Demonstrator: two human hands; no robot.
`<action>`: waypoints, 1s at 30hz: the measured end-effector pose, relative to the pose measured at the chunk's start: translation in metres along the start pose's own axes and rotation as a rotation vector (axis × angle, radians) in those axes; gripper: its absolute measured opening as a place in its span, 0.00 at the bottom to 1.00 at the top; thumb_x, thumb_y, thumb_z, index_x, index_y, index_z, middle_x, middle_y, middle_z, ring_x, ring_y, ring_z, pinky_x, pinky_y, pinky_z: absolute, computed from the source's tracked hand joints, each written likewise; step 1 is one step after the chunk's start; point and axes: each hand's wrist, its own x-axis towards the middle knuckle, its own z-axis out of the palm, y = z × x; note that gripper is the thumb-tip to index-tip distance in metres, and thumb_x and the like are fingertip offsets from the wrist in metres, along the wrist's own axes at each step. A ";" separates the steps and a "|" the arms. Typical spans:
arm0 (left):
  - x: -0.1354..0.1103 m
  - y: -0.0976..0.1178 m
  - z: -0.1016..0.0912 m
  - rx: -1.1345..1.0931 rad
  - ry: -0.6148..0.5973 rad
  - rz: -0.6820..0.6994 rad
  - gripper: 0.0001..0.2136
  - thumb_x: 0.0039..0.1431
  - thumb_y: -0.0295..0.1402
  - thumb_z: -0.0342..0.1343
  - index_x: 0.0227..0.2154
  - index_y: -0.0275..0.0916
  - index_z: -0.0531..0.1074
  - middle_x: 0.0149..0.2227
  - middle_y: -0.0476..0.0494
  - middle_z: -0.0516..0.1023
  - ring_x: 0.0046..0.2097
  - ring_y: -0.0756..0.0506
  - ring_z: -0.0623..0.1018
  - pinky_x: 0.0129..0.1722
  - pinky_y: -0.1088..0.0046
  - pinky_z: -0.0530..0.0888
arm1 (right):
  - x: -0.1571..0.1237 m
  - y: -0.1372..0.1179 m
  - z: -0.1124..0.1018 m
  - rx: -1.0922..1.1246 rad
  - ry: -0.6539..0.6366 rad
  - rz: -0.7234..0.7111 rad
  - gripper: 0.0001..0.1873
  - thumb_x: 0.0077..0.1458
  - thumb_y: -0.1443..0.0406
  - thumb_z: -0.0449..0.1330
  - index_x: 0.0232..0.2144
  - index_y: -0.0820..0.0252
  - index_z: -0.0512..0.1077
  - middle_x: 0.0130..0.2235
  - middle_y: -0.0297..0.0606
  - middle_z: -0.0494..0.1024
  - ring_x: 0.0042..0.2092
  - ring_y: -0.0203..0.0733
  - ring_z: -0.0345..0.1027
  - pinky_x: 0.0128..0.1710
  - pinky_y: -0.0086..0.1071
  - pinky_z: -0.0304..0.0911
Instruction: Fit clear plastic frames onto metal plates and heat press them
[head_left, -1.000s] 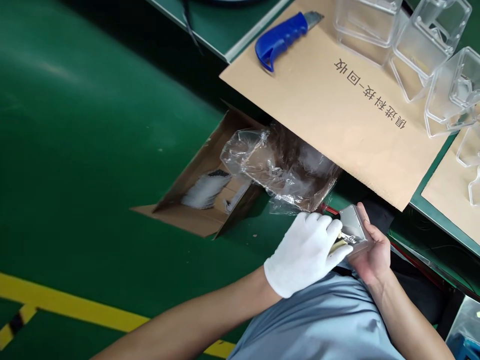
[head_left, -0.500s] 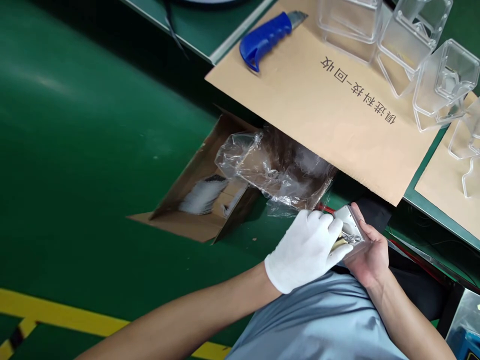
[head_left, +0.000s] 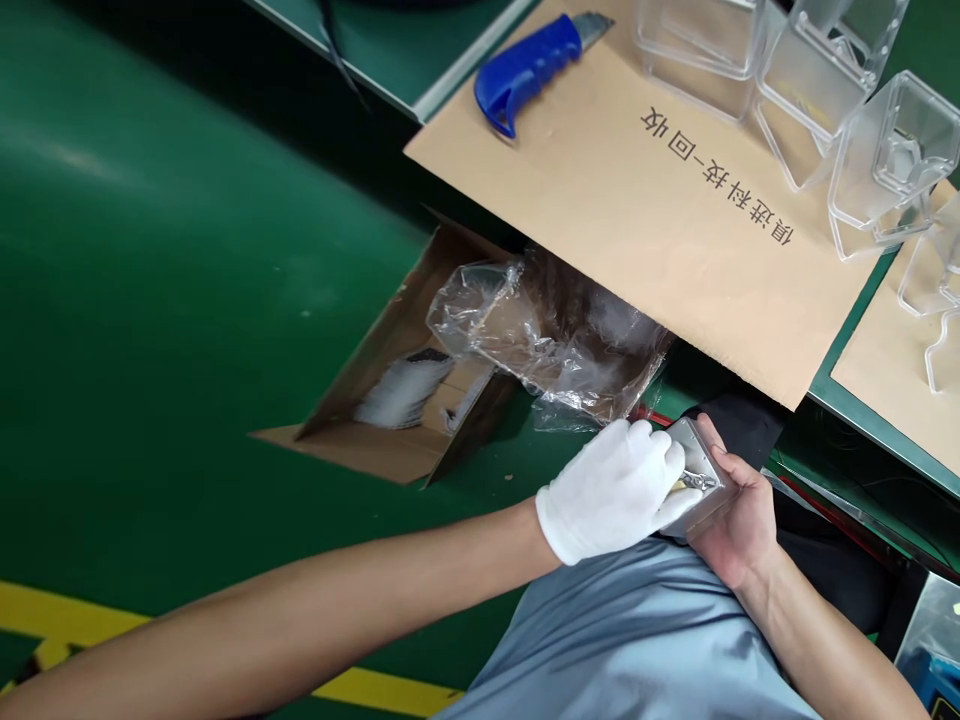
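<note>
My left hand [head_left: 611, 492], in a white glove, is closed around a pair of pliers [head_left: 697, 481]. Little more than their metal jaws shows, with a bit of yellowish handle by the fingers. The jaws lie over a clear plastic box [head_left: 705, 512], which my bare right hand [head_left: 742, 520] grips from the right side. Gloved fingers hide part of the box, and whether the jaws bite on it I cannot tell.
Several similar clear plastic boxes [head_left: 885, 165] stand on cardboard [head_left: 600, 180] on the bench. A blue-handled utility knife [head_left: 529, 75] lies there too. Below, an open carton [head_left: 375, 455] on the green floor holds pale parts, beside crumpled clear plastic film [head_left: 480, 310].
The left forearm has swung toward my body, and the gloved hand has turned slightly. Less of the pliers' handles shows. The box has tilted a little in my right hand.
</note>
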 end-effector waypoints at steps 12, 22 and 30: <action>-0.008 0.016 0.014 0.012 -0.080 -0.188 0.19 0.74 0.44 0.53 0.32 0.36 0.76 0.29 0.37 0.76 0.31 0.36 0.80 0.26 0.65 0.68 | 0.009 0.003 -0.002 -0.016 0.038 -0.069 0.34 0.56 0.61 0.67 0.65 0.43 0.74 0.56 0.31 0.86 0.54 0.55 0.81 0.58 0.54 0.72; -0.017 0.024 0.026 -0.613 -0.061 -0.420 0.19 0.78 0.37 0.43 0.31 0.40 0.71 0.28 0.46 0.78 0.30 0.45 0.79 0.31 0.68 0.69 | 0.012 -0.002 -0.001 -0.051 0.045 -0.128 0.38 0.54 0.62 0.68 0.67 0.43 0.73 0.56 0.32 0.86 0.55 0.55 0.80 0.59 0.52 0.72; -0.022 0.016 0.004 -0.639 0.004 -0.458 0.19 0.77 0.39 0.42 0.34 0.40 0.73 0.33 0.43 0.78 0.36 0.41 0.78 0.40 0.64 0.74 | 0.002 -0.004 0.000 -0.029 0.002 -0.088 0.32 0.57 0.61 0.65 0.64 0.43 0.76 0.57 0.30 0.85 0.56 0.55 0.79 0.60 0.52 0.72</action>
